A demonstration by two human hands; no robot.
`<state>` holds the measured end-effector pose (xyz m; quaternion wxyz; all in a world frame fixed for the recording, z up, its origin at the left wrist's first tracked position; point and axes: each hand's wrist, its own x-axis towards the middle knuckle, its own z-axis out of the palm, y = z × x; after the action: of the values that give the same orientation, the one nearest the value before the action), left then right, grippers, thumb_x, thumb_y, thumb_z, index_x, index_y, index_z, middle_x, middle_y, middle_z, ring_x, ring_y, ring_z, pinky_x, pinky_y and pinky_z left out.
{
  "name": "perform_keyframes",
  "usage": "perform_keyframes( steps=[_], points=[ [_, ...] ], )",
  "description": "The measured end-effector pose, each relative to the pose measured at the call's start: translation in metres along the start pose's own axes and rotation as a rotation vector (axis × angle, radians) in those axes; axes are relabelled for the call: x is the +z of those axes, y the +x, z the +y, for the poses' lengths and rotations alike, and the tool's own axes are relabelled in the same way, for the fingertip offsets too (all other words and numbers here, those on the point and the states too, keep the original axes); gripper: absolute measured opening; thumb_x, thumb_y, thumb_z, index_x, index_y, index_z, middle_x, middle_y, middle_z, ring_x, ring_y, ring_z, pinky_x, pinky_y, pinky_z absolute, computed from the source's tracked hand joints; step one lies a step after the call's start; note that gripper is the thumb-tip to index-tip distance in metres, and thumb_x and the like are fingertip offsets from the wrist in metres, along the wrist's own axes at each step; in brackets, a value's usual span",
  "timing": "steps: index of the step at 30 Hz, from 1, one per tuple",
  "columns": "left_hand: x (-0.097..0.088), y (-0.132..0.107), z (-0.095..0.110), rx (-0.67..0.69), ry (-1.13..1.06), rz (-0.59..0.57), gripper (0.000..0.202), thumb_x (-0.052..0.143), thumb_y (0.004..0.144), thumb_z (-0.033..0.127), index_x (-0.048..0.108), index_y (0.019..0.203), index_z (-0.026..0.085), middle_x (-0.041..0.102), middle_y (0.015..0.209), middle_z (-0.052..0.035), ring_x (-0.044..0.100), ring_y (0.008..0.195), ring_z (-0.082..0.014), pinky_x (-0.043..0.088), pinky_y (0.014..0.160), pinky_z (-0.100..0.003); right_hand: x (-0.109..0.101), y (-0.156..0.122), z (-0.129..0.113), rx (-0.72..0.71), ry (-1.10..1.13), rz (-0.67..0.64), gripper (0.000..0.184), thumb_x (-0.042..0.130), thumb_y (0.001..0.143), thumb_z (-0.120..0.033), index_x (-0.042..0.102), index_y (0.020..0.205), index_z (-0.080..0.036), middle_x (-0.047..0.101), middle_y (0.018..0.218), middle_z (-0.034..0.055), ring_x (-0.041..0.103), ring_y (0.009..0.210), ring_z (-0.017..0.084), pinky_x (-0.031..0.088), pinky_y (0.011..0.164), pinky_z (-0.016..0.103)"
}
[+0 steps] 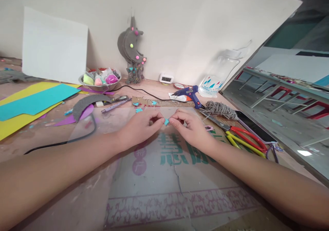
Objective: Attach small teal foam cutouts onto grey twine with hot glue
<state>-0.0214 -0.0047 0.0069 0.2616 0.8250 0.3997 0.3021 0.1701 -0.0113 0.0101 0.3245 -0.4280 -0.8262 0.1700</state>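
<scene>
A small turquoise piece (166,122), apparently a cut foam shape, is pinched between both my hands. My left hand (142,126) grips its left side with thumb and forefinger, the fingers curled in. On its other side, my right hand (191,126) pinches it the same way. Both hands are just above a printed sheet (154,179) under clear plastic. Several similar turquoise pieces (139,110) lie past my left hand, some on a cardboard strip (161,103).
Right of my hands lie red-and-yellow-handled scissors (246,140), grey yarn (221,110), a phone (255,126) and a blue glue gun (191,94). Turquoise sheets (38,101), a metal bowl (100,85) and a black cord (48,147) are left. A moon decoration (130,44) hangs behind.
</scene>
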Motion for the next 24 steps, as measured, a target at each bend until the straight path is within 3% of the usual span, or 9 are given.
perform_keyframes(
  steps=[3,6,16,24],
  points=[
    [0.0011,0.0,-0.0013,0.008,0.018,-0.021,0.032,0.036,0.09,0.037,0.053,0.07,0.017,0.054,0.069,0.0019,0.049,0.067,-0.0121,0.036,0.061,-0.027,0.0006,0.0004,0.0011,0.058,0.05,0.007,0.027,0.048,0.089,-0.031,0.054,0.067,-0.016,0.047,0.064,-0.0016,0.044,0.061,0.011,0.034,0.057,0.025],
    [0.0034,-0.0003,-0.0022,-0.004,0.018,-0.022,0.028,0.047,0.085,0.043,0.056,0.076,0.017,0.058,0.075,0.0007,0.052,0.071,-0.0132,0.039,0.063,-0.026,0.0015,0.0007,0.0021,0.082,0.072,0.018,0.026,0.048,0.088,-0.031,0.053,0.067,-0.016,0.048,0.063,-0.0019,0.044,0.061,0.011,0.034,0.058,0.025],
    [0.0039,-0.0013,-0.0006,-0.021,0.023,-0.013,0.022,0.051,0.08,0.039,0.057,0.074,0.018,0.06,0.074,0.0003,0.053,0.068,-0.0133,0.04,0.061,-0.026,0.0027,0.0006,0.0003,0.059,0.065,0.018,0.027,0.049,0.089,-0.03,0.054,0.066,-0.017,0.047,0.063,-0.0019,0.045,0.059,0.01,0.035,0.056,0.023],
    [0.0026,0.0001,0.0027,-0.024,0.022,-0.047,0.015,0.048,0.08,0.027,0.054,0.069,0.018,0.058,0.068,0.0015,0.051,0.064,-0.0121,0.038,0.059,-0.025,0.0017,0.0003,-0.0013,0.049,0.053,0.009,0.027,0.05,0.088,-0.029,0.055,0.066,-0.016,0.048,0.065,-0.0017,0.045,0.06,0.01,0.035,0.057,0.023]
  ],
)
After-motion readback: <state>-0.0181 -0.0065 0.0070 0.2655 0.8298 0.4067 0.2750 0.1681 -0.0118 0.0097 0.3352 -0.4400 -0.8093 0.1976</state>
